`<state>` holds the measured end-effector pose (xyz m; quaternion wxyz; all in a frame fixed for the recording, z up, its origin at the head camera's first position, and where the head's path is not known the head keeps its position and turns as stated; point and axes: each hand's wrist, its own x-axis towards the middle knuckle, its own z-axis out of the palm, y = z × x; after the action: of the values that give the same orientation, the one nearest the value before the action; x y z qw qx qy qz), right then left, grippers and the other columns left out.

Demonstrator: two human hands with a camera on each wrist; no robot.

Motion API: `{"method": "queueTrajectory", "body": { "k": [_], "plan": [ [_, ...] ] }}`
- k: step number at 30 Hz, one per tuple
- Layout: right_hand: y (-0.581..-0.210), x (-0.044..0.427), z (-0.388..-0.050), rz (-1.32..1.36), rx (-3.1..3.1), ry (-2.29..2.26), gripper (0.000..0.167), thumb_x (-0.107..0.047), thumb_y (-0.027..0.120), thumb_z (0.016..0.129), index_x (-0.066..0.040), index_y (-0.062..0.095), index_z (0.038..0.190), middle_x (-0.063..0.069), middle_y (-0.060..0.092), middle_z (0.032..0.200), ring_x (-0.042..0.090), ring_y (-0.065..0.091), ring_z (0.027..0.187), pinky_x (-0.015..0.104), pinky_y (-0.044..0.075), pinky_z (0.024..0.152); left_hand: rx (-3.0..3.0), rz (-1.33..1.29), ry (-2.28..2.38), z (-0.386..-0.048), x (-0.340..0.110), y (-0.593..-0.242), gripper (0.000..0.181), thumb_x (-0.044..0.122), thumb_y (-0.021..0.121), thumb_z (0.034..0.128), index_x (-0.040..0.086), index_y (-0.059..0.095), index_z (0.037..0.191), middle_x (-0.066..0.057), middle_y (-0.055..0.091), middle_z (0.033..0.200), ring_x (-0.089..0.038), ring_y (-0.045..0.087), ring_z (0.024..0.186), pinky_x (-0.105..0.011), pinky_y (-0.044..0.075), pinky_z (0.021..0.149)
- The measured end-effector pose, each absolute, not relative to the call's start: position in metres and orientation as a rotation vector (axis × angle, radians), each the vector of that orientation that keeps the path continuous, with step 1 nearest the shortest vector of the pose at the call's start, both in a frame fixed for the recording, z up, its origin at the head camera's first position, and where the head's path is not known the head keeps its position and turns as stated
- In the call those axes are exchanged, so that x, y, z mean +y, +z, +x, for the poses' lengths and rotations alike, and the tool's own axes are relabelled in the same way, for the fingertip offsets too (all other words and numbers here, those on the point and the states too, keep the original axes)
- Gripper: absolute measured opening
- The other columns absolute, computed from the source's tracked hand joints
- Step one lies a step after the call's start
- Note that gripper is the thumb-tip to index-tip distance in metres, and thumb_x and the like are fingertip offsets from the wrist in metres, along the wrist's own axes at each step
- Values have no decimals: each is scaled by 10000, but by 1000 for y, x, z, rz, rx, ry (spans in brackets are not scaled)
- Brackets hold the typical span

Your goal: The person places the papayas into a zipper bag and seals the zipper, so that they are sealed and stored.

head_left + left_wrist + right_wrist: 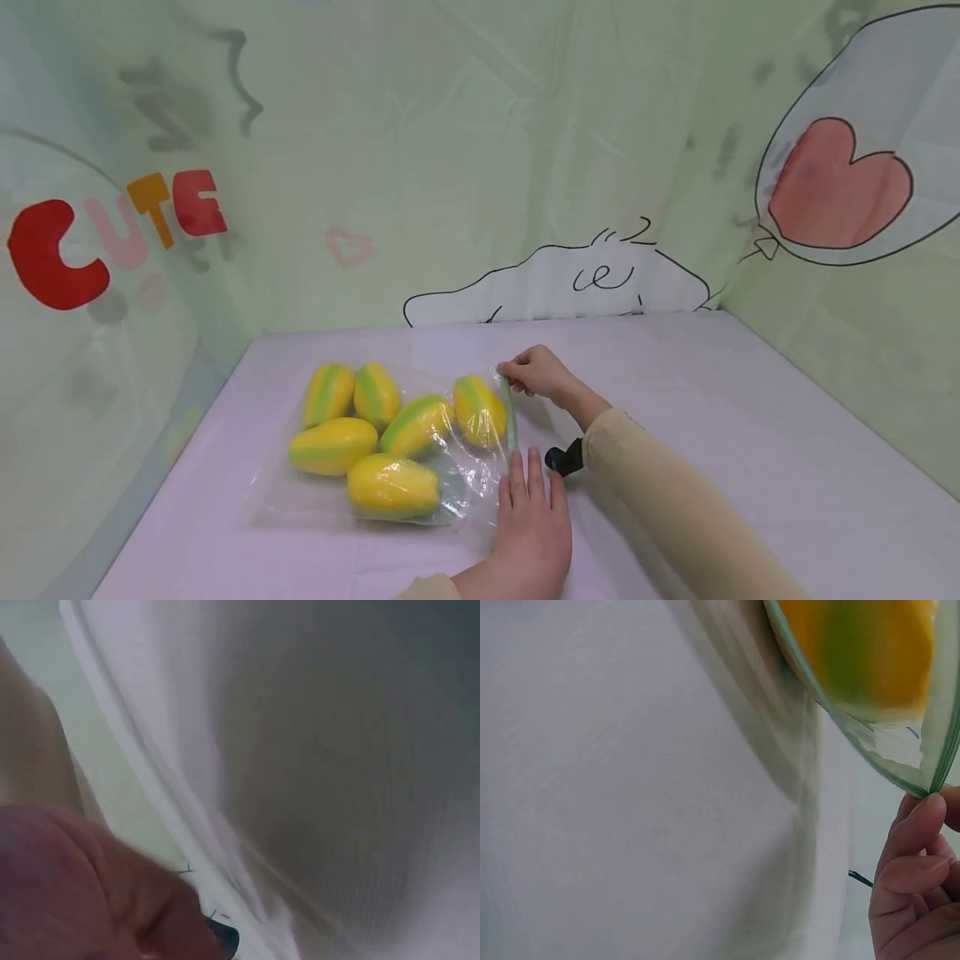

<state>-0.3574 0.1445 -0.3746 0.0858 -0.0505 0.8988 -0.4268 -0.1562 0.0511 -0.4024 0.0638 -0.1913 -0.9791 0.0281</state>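
Observation:
Several yellow, oval, fruit-like objects (393, 486) with green stripes lie inside a clear plastic zip bag (467, 492), flat on the table. A pale green strip (512, 417) runs along the bag's right edge. My right hand (542, 372) pinches the far corner of that edge between thumb and fingers. In the right wrist view, the fingertips (930, 814) hold the corner where two green edges meet, and the bag's mouth looks parted. At the near end of the strip my left hand (531, 521) lies with its fingers straight, touching the bag's edge.
The table (750, 433) has a pale lilac cover. Light green printed cloth (480, 150) walls it in at the back and sides. A small black device (566, 457) sits by the right wrist. The left wrist view is mostly blurred cloth.

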Motion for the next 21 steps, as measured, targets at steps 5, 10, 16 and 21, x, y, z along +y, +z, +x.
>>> {"method": "queueTrajectory", "body": {
  "k": [5, 10, 16, 21],
  "plan": [
    [-377, 149, -357, -144, 2659, -1305, 320, -306, 648, 1008, -2, 744, 1036, 47, 659, 786, 195, 576, 735, 203, 470, 638, -3017, -737, -57, -161, 43, -389, 656, 304, 777, 867, 89, 533, 1437, -197, 435, 1572, -408, 426, 1450, -415, 457, 1140],
    [-376, 152, -358, -137, 2613, -1356, 309, -283, 648, 1010, 10, 746, 1026, 24, 643, 736, 149, 529, 665, 218, 438, 617, -3002, -755, -504, -185, 10, -337, 551, 264, 727, 932, -20, 542, 1367, -229, 524, 1471, -367, 524, 1354, -429, 502, 1091],
    [-372, 154, -356, -75, 2532, -1404, 317, -261, 639, 1016, 4, 732, 1164, 49, 708, 866, 176, 605, 789, 202, 466, 650, -3086, -501, -786, -261, -19, -302, 506, 209, 647, 1000, -23, 515, 1430, -198, 625, 1384, -285, 628, 1111, -421, 533, 1028],
    [-369, 154, -347, -66, 2503, -1431, 306, -262, 650, 1012, -19, 729, 1181, 80, 716, 903, 206, 616, 809, 193, 477, 656, -3238, -479, -634, -316, -25, -301, 474, 215, 593, 1036, 6, 516, 1455, -167, 594, 1452, -270, 618, 1217, -417, 482, 1119]
  ]
}}
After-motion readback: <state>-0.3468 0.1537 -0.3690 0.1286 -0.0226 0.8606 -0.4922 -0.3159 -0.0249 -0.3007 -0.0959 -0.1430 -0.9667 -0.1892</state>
